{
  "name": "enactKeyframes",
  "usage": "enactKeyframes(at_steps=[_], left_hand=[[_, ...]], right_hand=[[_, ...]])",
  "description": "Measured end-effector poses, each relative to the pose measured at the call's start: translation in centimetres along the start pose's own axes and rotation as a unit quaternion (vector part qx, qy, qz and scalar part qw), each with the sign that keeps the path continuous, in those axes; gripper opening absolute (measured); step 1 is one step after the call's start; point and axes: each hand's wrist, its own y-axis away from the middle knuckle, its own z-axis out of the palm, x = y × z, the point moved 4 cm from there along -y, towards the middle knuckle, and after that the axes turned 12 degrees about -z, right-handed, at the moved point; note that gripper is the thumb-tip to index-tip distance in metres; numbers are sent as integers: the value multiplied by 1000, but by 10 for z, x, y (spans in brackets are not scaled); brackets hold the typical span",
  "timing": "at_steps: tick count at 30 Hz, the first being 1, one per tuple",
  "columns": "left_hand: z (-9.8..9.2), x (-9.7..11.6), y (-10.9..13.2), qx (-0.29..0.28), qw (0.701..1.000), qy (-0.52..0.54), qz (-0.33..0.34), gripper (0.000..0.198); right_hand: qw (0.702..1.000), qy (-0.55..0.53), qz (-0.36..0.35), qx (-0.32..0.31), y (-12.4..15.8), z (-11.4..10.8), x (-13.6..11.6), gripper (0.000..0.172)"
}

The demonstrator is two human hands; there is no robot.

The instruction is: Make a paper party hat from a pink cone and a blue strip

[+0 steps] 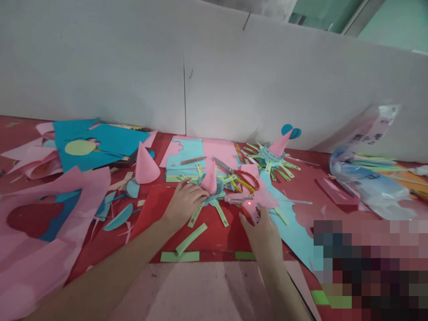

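My left hand (pixel 187 200) reaches in from the left, its fingers closed at the base of a paper craft. That craft has a pink cone (pixel 209 179) upright on a round blue base (pixel 217 196), with printed green strips (pixel 220 213) sticking out around it. In my right hand (pixel 264 232) is a pink hot glue gun (pixel 239 199), a red light glowing on its body. The glue gun's nozzle points left at the base. One loose light green strip (pixel 191 239) lies on the red sheet (pixel 160 209) in front.
Scissors (pixel 245 176) with red and yellow handles lie behind the glue gun. A similar finished-looking craft (pixel 281 145) stands at back right, near a clear plastic bag (pixel 371 174). Another pink cone (pixel 146 166) and paper scraps (pixel 118 217) are at left. A white partition (pixel 133 67) rises behind.
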Motion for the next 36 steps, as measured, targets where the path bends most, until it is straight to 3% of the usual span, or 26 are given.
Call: enactKeyframes(at_steps=[8, 13, 20, 36], left_hand=[[-3, 3, 2, 46, 999, -10, 27, 18], [-7, 12, 6, 78, 993, -74, 54, 19], [0, 24, -4, 7, 989, -141, 48, 24], [8, 37, -8, 10, 985, -171, 2, 21]], right_hand=[[1000, 12, 8, 22, -2, -4, 2, 49], [999, 2, 34, 35, -8, -8, 14, 51], [998, -37, 16, 57, -9, -11, 21, 55], [997, -59, 21, 49, -7, -14, 21, 54]])
